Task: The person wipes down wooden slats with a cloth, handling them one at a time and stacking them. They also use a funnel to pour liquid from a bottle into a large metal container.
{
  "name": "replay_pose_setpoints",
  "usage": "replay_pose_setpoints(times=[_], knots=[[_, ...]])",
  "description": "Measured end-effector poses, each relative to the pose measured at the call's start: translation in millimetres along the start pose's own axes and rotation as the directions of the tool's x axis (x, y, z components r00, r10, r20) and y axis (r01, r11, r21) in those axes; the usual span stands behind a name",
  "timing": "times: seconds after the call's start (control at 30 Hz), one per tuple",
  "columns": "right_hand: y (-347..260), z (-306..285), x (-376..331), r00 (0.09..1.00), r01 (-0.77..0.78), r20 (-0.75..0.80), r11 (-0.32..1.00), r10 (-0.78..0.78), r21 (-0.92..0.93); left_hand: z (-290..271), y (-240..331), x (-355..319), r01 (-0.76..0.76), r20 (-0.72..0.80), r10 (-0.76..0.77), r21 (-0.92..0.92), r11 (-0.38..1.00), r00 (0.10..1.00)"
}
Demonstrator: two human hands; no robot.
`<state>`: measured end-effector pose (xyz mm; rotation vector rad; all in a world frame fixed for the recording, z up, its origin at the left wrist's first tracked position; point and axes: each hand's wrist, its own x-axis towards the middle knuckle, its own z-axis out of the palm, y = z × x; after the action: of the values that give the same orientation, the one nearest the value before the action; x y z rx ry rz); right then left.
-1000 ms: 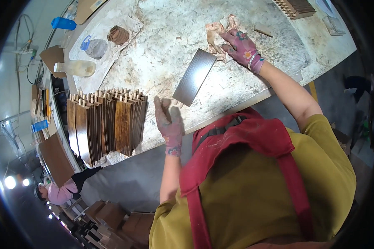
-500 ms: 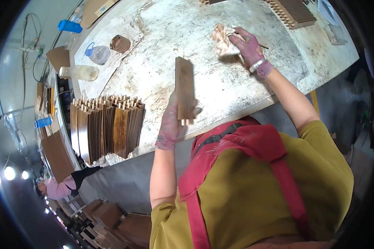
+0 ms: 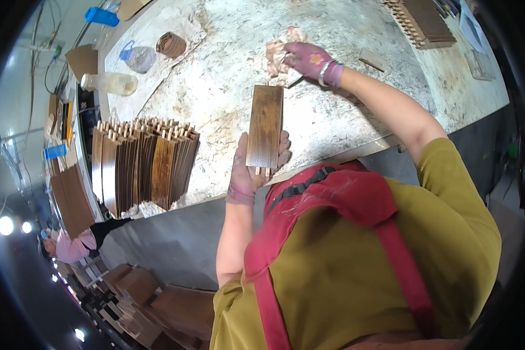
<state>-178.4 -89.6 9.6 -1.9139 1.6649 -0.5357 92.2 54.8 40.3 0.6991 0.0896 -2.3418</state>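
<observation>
In my gloved left hand (image 3: pixel 242 172) rests a dark brown wooden slat (image 3: pixel 265 125), its broad face up. Pale dowel pins stick out of its near end, and my fingertips show along its right edge. Just beyond the slat's far end, my gloved right hand (image 3: pixel 310 60) is closed on a crumpled, stained rag (image 3: pixel 279 57). The rag is apart from the broad face; whether it touches the table is hard to tell. To the left, a row of similar slats with dowel pins (image 3: pixel 146 166) stands on end, packed close together.
The stained white worktable (image 3: pixel 221 76) carries a cloudy bottle (image 3: pixel 112 84), a clear bag (image 3: pixel 141 59), a brown coil (image 3: pixel 171 44) and a small flat block (image 3: pixel 371 59). More slats (image 3: pixel 423 26) lie at the far right. A person in pink (image 3: pixel 76 246) is off to the left.
My right hand has moved left with the rag, toward the slat's far end. The slat has turned in my left hand, so its broad face now shows more fully.
</observation>
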Motion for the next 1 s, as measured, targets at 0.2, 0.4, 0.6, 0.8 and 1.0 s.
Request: replay_pose_setpoints(times=[0.2,0.4,0.6,0.8,1.0], knots=[[14.0,8.0,-8.7,0.989,0.025,-0.145,0.997,-0.015,0.066,-12.8,7.0,-5.3,-0.058,0.028,0.054,0.174,0.983,0.998],[14.9,7.3,-8.6,0.988,0.042,-0.153,0.993,-0.025,0.113,-9.1,4.2,-8.5,-0.068,0.063,0.061,0.116,0.991,0.996],[18.0,4.8,-7.3,0.992,0.053,-0.122,0.993,-0.04,0.104,-7.6,6.7,-11.2,-0.121,0.038,0.115,0.27,0.955,0.993],[9.7,14.0,-16.4,0.988,0.145,-0.075,0.982,-0.136,0.118,-17.2,10.9,-17.1,-0.137,0.018,0.137,0.231,0.963,0.99],[-19.8,-21.9,-17.5,0.902,0.323,-0.299,0.946,-0.313,-0.016,-13.5,20.6,-12.7,-0.037,-0.038,0.039,0.063,0.997,0.999]])
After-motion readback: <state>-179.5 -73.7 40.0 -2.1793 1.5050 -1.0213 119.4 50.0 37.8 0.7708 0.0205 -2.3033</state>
